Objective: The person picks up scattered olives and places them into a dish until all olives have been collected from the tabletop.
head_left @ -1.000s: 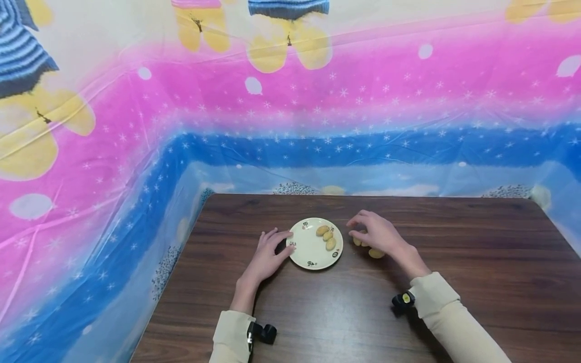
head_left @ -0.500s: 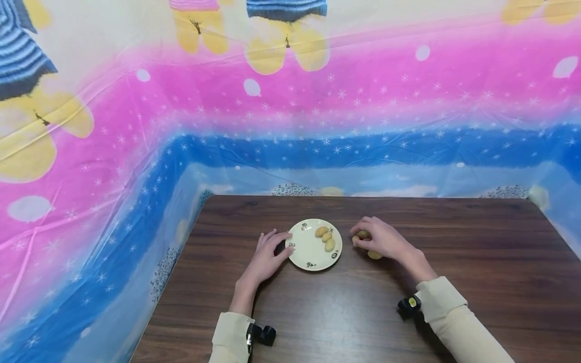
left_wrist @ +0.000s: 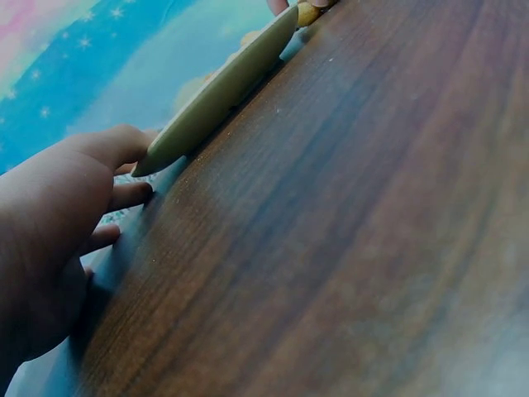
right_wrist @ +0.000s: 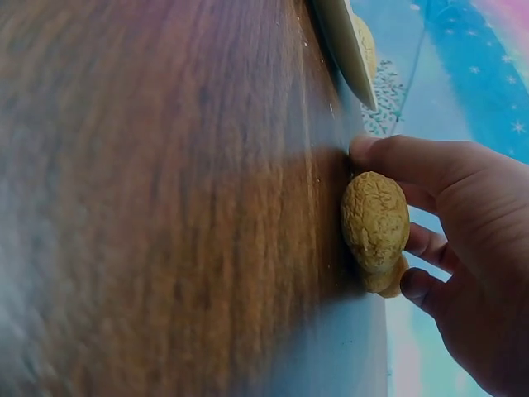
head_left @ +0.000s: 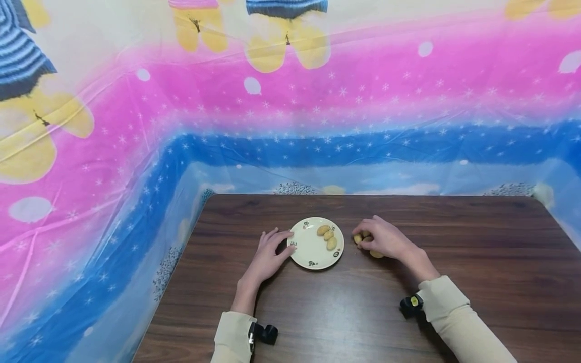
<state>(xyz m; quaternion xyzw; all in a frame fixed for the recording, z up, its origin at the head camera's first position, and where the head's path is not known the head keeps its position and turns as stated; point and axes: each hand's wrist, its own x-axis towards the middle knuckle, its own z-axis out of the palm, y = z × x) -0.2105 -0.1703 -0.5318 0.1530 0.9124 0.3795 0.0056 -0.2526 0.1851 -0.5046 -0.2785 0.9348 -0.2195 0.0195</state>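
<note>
A white plate [head_left: 309, 254] with small dark prints stands on the table, three tan peanuts [head_left: 328, 235] in their shells on its right side. At its left rim rests my left hand [head_left: 267, 259], thumb and forefinger spread and touching the edge. To the right of the plate my right hand [head_left: 382, 238] bends over a small group of peanuts on the table. Its thumb and fingers close around one peanut [head_left: 357, 238]; the exact contact is partly hidden. Another peanut [right_wrist: 376, 219], with a netted shell, lies under the palm in the right wrist view, with one more partly hidden behind.
The dark wood table [head_left: 327, 307] reaches back to a hanging cloth [head_left: 290, 151] in pink and blue. Each cuff bears a small black wrist camera, the left one [head_left: 265, 334] and the right one [head_left: 410, 305] both just above the tabletop.
My right hand has come down onto the peanuts beside the plate, its fingers drawing in around one. My left hand and the plate have stayed put.
</note>
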